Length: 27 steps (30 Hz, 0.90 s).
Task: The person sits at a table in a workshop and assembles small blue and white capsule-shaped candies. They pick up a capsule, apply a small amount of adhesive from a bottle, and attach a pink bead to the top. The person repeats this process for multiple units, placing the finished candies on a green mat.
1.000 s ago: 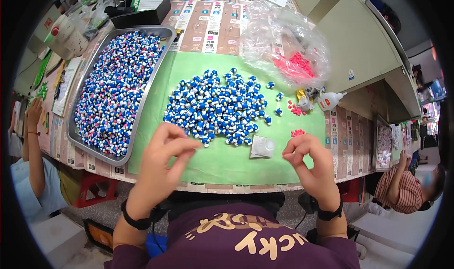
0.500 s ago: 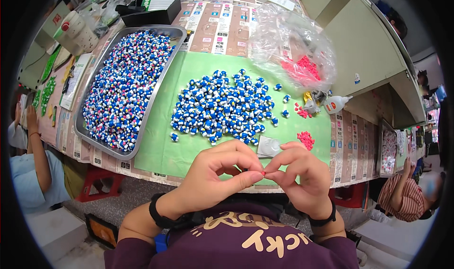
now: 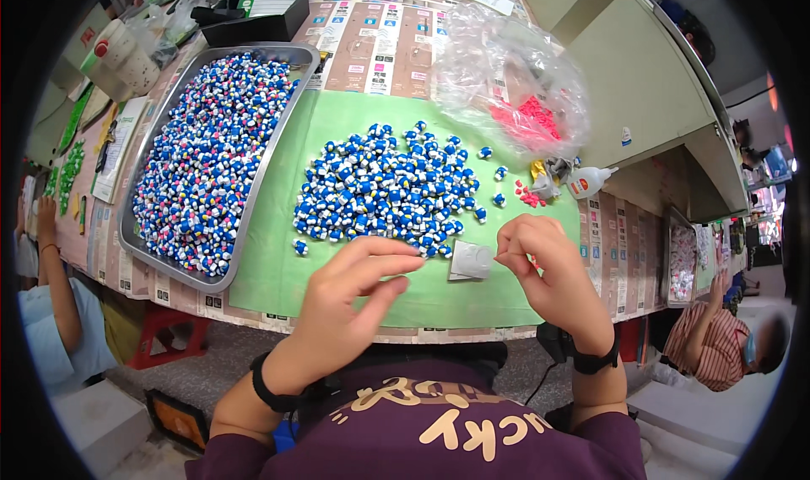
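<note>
A long table (image 3: 629, 252) covered with printed paper sheets fills the middle, with a green mat (image 3: 329, 261) on it. A beige cabinet (image 3: 641, 83) stands at the right. Below is grey floor (image 3: 186, 379) with a red stool (image 3: 169, 332). Light is bright and even

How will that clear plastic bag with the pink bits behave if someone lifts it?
The plastic bag is crumpled and thin, so it likely flops and sags. The pink bits lie loose inside and would probably slide to the low corner. It looks light.
</note>
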Available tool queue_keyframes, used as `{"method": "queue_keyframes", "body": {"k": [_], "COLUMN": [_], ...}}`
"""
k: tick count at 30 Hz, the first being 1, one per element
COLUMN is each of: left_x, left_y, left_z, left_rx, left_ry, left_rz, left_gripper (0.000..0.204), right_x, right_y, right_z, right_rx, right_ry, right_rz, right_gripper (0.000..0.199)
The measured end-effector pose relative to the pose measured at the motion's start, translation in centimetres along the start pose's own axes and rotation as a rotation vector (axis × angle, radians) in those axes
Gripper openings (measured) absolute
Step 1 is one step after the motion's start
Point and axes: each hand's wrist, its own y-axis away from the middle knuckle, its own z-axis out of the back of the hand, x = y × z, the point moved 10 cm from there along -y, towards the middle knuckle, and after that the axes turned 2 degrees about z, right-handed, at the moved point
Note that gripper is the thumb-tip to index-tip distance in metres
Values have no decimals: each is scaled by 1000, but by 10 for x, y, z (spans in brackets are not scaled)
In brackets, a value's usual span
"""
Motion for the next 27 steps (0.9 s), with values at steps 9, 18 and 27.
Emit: {"method": "queue_keyframes", "body": {"k": [9, 18, 27], "left_x": [12, 27, 5], "left_y": [1, 4, -5], "left_z": [16, -8, -26], "left_rx": [-17, -2, 36], "left_ry": [13, 530, 670], "left_rz": [86, 276, 140], "left_gripper": [23, 22, 20], "right_x": [-6, -4, 39], "right_y": [2, 9, 7], "right_z": [-18, -12, 7], "right_rx": [96, 33, -184], "right_ry": [152, 157, -231], "right_rz": [35, 62, 120], "right_gripper": [22, 23, 27]}}
